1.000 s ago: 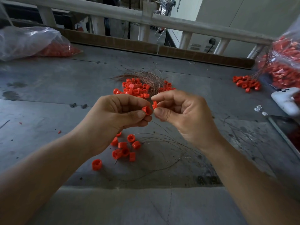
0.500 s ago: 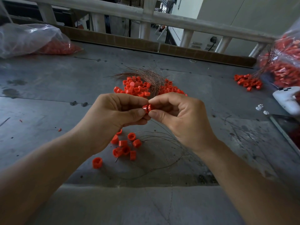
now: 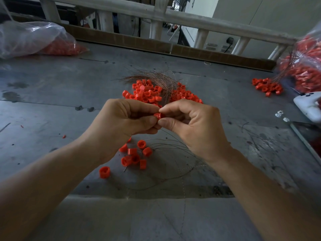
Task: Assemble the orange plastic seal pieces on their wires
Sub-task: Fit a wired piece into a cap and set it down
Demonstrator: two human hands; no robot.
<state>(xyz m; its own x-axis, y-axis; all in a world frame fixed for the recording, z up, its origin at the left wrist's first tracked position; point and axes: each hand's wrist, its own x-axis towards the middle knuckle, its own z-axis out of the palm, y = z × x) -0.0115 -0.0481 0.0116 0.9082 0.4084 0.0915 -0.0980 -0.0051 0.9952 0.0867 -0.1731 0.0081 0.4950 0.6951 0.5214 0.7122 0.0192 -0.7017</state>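
Note:
My left hand (image 3: 121,122) and my right hand (image 3: 192,126) meet fingertip to fingertip above the table, both pinching one small orange seal piece (image 3: 159,115) between thumbs and forefingers. A thin wire (image 3: 173,136) trails down from under my right hand. Below my hands lie several orange seal pieces on wires (image 3: 134,155), and one loose orange ring (image 3: 104,172) sits to their left. Behind my hands is a heap of orange pieces (image 3: 147,93) with a bundle of copper wires (image 3: 156,78) lying over it.
A clear bag of orange pieces (image 3: 34,40) lies far left; another bag (image 3: 305,66) with a small orange pile (image 3: 266,86) is far right. A white device (image 3: 307,105), two tiny white parts (image 3: 281,116) and a dark flat panel (image 3: 311,138) sit at right. A railing (image 3: 173,16) borders the table's back.
My two hands have come together: the two orange pieces held apart a second ago are now pressed into one between my fingertips.

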